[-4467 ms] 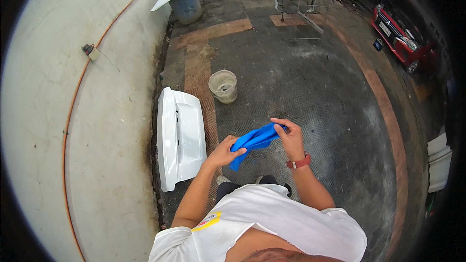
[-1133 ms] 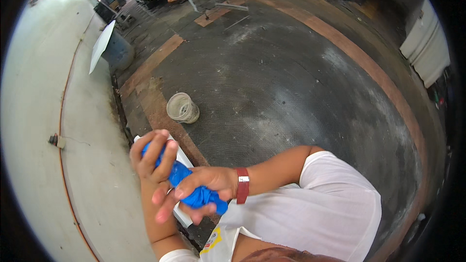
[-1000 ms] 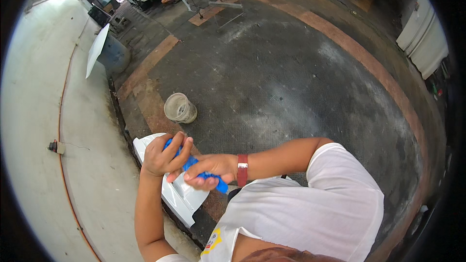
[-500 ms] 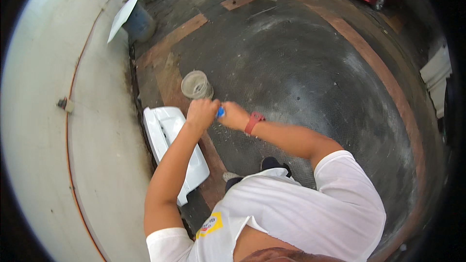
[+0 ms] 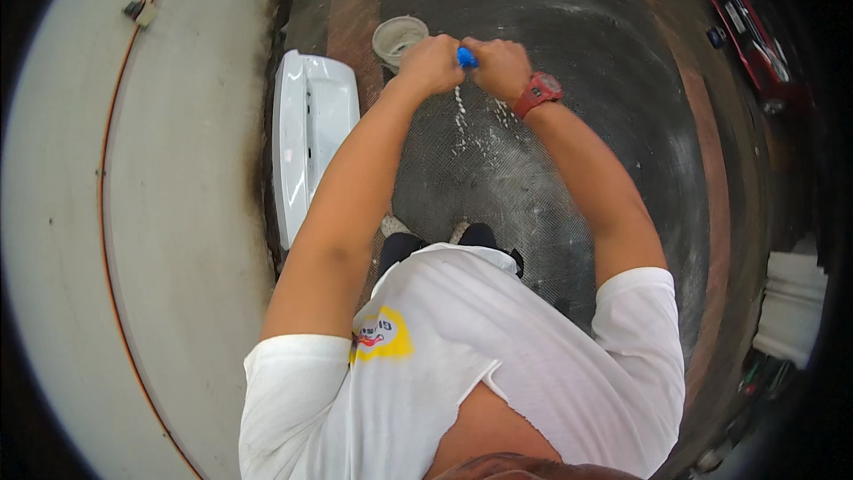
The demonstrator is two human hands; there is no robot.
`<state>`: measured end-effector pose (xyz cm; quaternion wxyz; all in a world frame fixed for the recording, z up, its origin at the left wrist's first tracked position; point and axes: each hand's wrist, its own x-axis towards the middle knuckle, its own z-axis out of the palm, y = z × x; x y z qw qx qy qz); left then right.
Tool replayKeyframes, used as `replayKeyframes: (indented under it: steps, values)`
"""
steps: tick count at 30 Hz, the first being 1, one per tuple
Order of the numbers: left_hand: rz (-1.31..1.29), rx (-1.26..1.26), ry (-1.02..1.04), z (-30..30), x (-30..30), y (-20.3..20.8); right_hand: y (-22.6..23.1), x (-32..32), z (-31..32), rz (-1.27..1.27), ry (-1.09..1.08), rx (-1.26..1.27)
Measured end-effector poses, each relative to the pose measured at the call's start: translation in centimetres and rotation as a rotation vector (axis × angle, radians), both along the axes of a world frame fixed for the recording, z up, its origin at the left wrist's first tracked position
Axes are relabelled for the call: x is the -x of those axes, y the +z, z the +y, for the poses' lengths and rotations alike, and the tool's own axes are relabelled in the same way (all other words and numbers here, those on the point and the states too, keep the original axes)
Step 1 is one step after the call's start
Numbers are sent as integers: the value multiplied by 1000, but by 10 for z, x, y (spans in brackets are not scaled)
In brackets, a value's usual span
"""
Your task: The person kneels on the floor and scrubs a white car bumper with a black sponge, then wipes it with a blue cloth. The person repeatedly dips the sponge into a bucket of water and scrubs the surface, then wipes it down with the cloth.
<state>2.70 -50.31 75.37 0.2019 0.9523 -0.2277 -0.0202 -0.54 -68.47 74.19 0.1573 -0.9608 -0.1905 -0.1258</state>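
Note:
Both my fists are closed round a blue cloth, and only a small bunched piece of it shows between them. My left hand grips it from the left, knuckles up. On the other side my right hand, with a red watch at the wrist, is clenched round the same cloth. White streaks of water fall below the hands. Just beyond my left hand, partly covered by it, stands a pale round bucket on the floor.
A white car body panel stands or lies along the pale wall on the left. An orange cable runs down that wall. At the far right is a red car. White corrugated sheeting lies nearer on that side.
The view has turned, so the bucket, panel and car appear shifted. My fists stay on the cloth, now farther out in the picture and beside the bucket. Falling water now shows under them.

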Motion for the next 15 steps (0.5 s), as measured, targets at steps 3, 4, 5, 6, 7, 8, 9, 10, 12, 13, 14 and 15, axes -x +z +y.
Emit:
replayKeyframes:
  steps: [3,4,5,6,7,8,9,10,12,13,14,15]
  values:
    - [186,160,14,0,-11,-13,13,-9,-4,-73,117,73]
    - [264,219,29,-1,-14,-18,16,-11,-5,-82,113,108]
    - [347,281,40,-2,-17,-23,18,-13,-5,-100,154,141]
    - [413,301,58,-3,-18,-29,20,-16,-6,-98,155,190]
    - [426,332,102,-2,-14,-38,19,-16,-8,-87,151,240]
    - [451,365,135,0,-14,-43,20,-16,-11,-112,193,219]
    - [463,396,170,-1,-10,-51,15,-13,-17,-77,119,140]
    - [383,360,183,3,-3,-59,11,-9,-25,-104,80,19]
    - [382,413,243,15,18,-77,-12,8,-47,77,17,-376]
    - [386,444,269,22,30,-84,-26,21,-62,232,47,-647]
    - [533,480,292,31,39,-92,-46,38,-80,497,-37,-1052]
    - [589,551,298,41,48,-98,-68,57,-98,684,-10,-1473]
